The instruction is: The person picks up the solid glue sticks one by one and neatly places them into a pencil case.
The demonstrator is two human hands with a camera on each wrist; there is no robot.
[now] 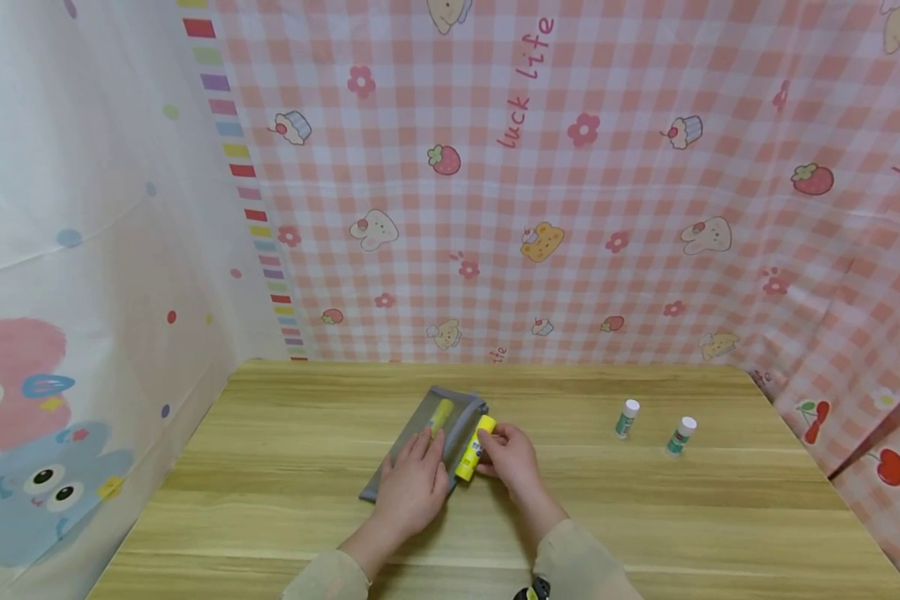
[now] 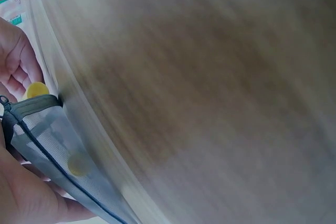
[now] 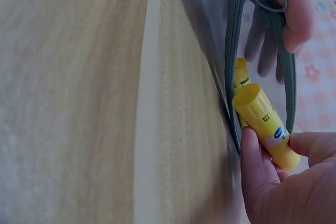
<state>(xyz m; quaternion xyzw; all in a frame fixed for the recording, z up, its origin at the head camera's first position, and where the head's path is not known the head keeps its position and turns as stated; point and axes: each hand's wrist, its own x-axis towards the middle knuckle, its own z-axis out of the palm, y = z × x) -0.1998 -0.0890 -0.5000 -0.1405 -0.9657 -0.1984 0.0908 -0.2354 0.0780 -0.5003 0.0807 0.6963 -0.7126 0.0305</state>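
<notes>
My left hand (image 1: 412, 483) rests on a grey mesh zipper pouch (image 1: 397, 458), its fingers spread over the mesh and its thumb near the zipper edge. Through the mesh shows a yellow glue stick (image 1: 441, 414) lying inside. Between thumb and fingers, my right hand (image 1: 516, 457) pinches another yellow glue stick (image 1: 475, 450) at the pouch's right side. In the right wrist view the pouch's zipper (image 3: 234, 40) stands apart, and the held glue stick (image 3: 265, 121) overlaps the mouth, with the inner glue stick (image 3: 241, 74) behind it.
Two glue sticks with white caps and green labels, a nearer one (image 1: 681, 437) and a farther one (image 1: 627, 419), stand on the wooden table (image 1: 270, 467) to the right. Checked cloth (image 1: 495, 208) hangs behind the table, and a patterned white curtain (image 1: 120, 250) on the left.
</notes>
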